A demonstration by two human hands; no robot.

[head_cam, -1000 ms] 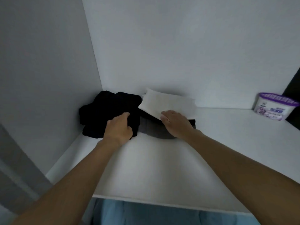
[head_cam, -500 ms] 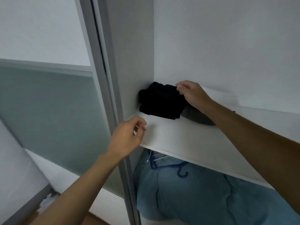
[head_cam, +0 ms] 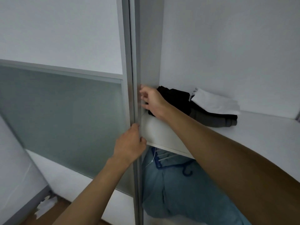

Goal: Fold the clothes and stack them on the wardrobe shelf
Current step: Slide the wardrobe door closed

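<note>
On the white wardrobe shelf (head_cam: 253,137) three folded garments lie in the back left corner: a black one (head_cam: 177,98), a white one (head_cam: 214,103) on top, and a grey one (head_cam: 211,121) underneath. My right hand (head_cam: 152,101) is in front of the black garment, and its fingertips touch the inner edge of the sliding door's grey frame (head_cam: 134,62). My left hand (head_cam: 129,143) is lower down, with its fingers curled round that same frame edge near the shelf's front.
The sliding door's frosted glass panel (head_cam: 68,114) fills the left. Below the shelf hang blue garments (head_cam: 178,192) and a blue hanger (head_cam: 186,171). The wardrobe's white back wall (head_cam: 227,46) and its side panel (head_cam: 151,46) enclose the shelf.
My right hand left the clothes and moved left to the door frame. My left hand rose from the shelf's front edge and took hold of the frame. The view shifted left.
</note>
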